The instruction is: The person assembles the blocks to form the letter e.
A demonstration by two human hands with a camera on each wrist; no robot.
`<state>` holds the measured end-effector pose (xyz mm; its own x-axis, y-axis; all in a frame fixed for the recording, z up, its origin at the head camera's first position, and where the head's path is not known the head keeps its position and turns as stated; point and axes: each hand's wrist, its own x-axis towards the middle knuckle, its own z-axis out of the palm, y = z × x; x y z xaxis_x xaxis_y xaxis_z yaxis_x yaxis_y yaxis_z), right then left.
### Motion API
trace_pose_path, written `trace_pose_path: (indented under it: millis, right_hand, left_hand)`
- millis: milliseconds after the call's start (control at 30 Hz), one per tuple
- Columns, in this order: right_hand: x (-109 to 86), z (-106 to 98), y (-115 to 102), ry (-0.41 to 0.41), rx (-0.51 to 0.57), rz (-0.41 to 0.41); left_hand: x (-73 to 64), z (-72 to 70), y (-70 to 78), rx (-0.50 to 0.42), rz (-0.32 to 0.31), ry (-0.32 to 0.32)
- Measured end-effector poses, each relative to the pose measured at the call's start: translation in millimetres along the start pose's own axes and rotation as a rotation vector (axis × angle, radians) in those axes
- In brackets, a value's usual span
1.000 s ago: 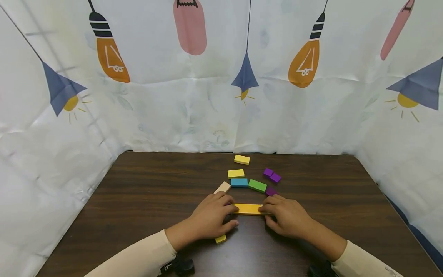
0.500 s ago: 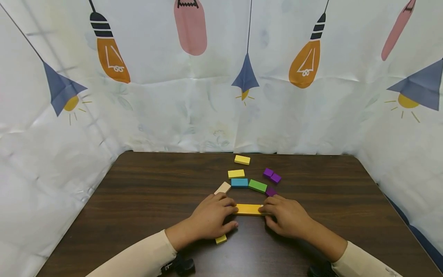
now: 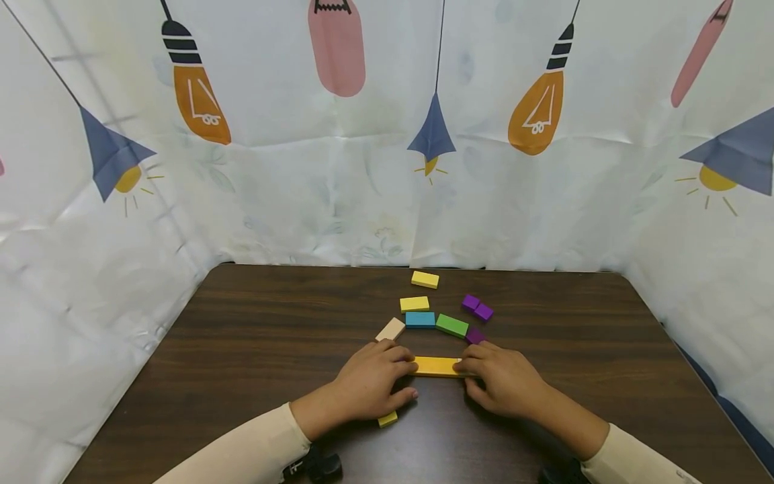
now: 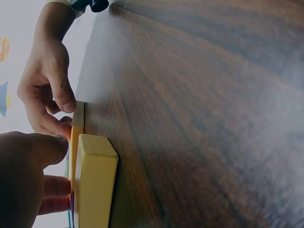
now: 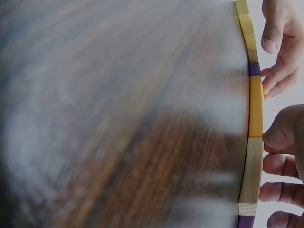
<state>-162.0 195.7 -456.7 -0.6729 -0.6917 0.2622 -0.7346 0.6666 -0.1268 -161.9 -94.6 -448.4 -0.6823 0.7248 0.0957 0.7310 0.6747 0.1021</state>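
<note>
About midway between the side edges of the desk [image 3: 272, 316], the left hand [image 3: 369, 381] and right hand [image 3: 504, 380], fingers loosely bent, rest fingertips on the orange block [image 3: 437, 366], hiding its ends from above, while a yellow block [image 3: 388, 419] pokes out half-covered under the left.

one block [image 3: 437, 366] sits on the table [image 3: 272, 323] between left hand [image 3: 373, 378] and right hand [image 3: 506, 378], other blocks [image 3: 420, 320] scattered behind it
</note>
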Motion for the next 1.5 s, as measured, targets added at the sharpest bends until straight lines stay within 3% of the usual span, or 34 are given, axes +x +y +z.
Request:
trace_pose_path:
  millis: [333,667,900,1167,1500]
  right_hand:
    - [-2.4,-3,-1,-0.037,0.003,0.026]
    - [0.3,-10,-1,-0.066,0.022,0.056]
    - [1.0,-13,0,-0.048,0.053,0.069]
    - [4.0,-17,6,0.015,-0.005,0.087]
    - [27.4,-31,28,0.02,-0.033,0.164]
  left_hand:
    - [1.3,-0.7,0.7,-0.015,0.002,-0.02]
    - [3.2,-2.6,-0.1,-0.004,0.023,0.001]
    - [4.7,-5.6,-1.3,-0.012,0.002,-0.03]
    - [4.8,-4.9,-1.4,-0.007,0.007,-0.025]
    - [4.7,-5.4,-1.6,-0.009,-0.001,-0.044]
